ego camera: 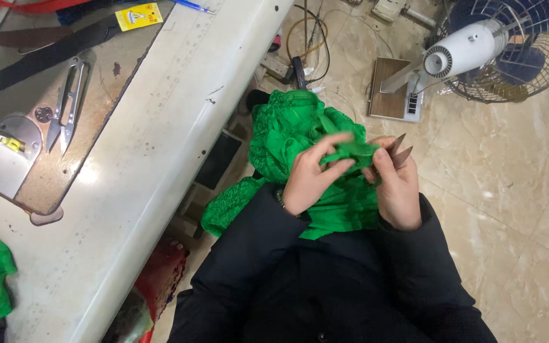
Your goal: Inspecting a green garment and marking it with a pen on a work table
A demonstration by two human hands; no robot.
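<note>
Down over the lap, the left hand [309, 181] pinches a fold of green fabric [300, 136] taut so the right hand [396, 190], clenched around small thread snips [400, 151], can reach it, away from the table [160, 127].

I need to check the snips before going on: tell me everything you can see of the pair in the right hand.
The thread snips show only as two slim, pointed blades, brownish metal by the look, slightly parted and aimed up and right. The rest is hidden inside the right hand, which grips them. The tips stand clear beside a pinched fold of the green lace fabric, which the left hand holds. Whether the blades touch the fabric cannot be told.
</note>
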